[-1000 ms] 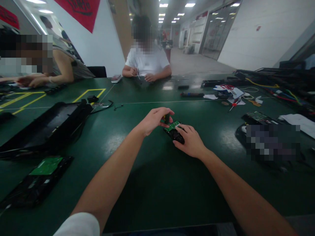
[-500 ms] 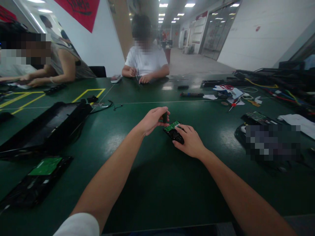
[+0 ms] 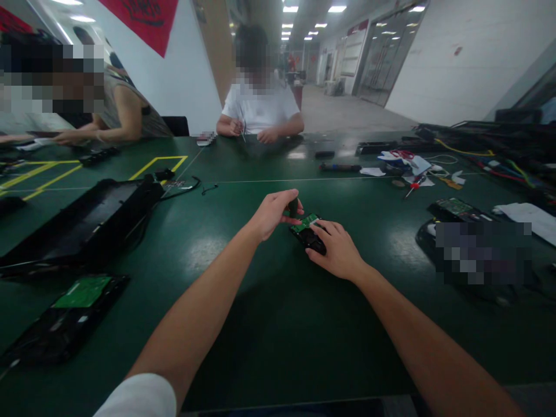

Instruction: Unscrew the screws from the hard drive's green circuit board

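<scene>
In the middle of the table lies a small black device with a green circuit board (image 3: 310, 223), set at an angle. My right hand (image 3: 336, 249) grips its near right side, fingers on top and thumb along the near edge. My left hand (image 3: 275, 214) is closed round a dark upright screwdriver (image 3: 293, 207) at the board's far left corner. Only the handle shows; the tip is hidden by fingers.
On the left lie a long black housing (image 3: 82, 223) and a black panel with a green board (image 3: 82, 292). Another circuit-board unit (image 3: 458, 207), a red-tipped screwdriver (image 3: 416, 183) and bundled cables (image 3: 504, 162) lie on the right. A co-worker (image 3: 260, 110) sits opposite.
My left hand and its screwdriver have shifted very slightly right. The co-worker opposite has moved one hand a little to the right. The device stays under my right hand.
</scene>
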Motion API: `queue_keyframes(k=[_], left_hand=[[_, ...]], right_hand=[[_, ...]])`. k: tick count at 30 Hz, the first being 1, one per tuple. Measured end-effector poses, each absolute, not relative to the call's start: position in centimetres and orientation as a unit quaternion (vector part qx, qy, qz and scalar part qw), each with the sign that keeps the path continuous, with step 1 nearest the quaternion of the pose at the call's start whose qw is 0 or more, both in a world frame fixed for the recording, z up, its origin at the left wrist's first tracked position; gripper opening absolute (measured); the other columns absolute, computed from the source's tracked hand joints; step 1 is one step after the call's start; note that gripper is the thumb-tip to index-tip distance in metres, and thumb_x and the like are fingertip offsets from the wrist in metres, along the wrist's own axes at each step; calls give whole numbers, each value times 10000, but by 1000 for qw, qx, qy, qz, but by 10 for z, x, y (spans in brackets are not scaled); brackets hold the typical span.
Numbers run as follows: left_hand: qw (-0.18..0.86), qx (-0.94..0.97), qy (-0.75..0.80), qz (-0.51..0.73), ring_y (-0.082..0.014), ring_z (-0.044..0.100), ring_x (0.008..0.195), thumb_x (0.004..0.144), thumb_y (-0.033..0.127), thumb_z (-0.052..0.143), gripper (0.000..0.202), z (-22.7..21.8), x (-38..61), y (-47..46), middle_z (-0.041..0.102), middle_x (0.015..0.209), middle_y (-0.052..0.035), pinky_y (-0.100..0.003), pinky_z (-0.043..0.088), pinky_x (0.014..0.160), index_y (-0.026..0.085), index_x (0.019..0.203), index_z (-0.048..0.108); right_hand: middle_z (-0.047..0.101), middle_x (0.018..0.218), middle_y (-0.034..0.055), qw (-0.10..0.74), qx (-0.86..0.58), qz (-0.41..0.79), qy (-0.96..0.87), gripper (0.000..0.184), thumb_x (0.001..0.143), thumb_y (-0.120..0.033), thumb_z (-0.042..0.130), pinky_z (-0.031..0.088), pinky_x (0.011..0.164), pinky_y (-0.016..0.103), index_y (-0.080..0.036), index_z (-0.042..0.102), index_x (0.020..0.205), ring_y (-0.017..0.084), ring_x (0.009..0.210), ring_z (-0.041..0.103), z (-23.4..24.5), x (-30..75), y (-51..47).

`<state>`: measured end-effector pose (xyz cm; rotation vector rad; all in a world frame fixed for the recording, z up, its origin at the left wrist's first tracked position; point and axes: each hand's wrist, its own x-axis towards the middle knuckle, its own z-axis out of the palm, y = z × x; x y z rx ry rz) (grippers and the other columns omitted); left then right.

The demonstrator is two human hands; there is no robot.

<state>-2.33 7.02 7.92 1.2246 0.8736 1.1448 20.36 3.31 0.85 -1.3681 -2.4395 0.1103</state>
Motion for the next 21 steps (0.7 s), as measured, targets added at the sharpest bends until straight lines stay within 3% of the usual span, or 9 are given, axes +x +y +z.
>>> queue_keyframes(k=[11, 21], left_hand=[[574, 567, 379, 454, -242, 704, 888, 932, 531, 618, 424, 84, -34, 70, 732, 949, -139, -344, 613, 706, 131, 866, 743], [610, 593, 339, 402, -228, 688, 867, 937, 668, 615, 551, 82, -30, 69, 725, 906, -129, -333, 606, 714, 136, 984, 754]], right_hand=[[503, 1586, 134, 172, -480, 38, -860, 659, 955, -571, 632, 460, 1115, 635, -254, 541, 1525, 426, 1446, 421, 6, 204, 34], [511, 1580, 132, 172, -479, 35, -860, 643, 952, -549, 642, 463, 1112, 631, -256, 548, 1516, 424, 1443, 427, 7, 204, 34]])
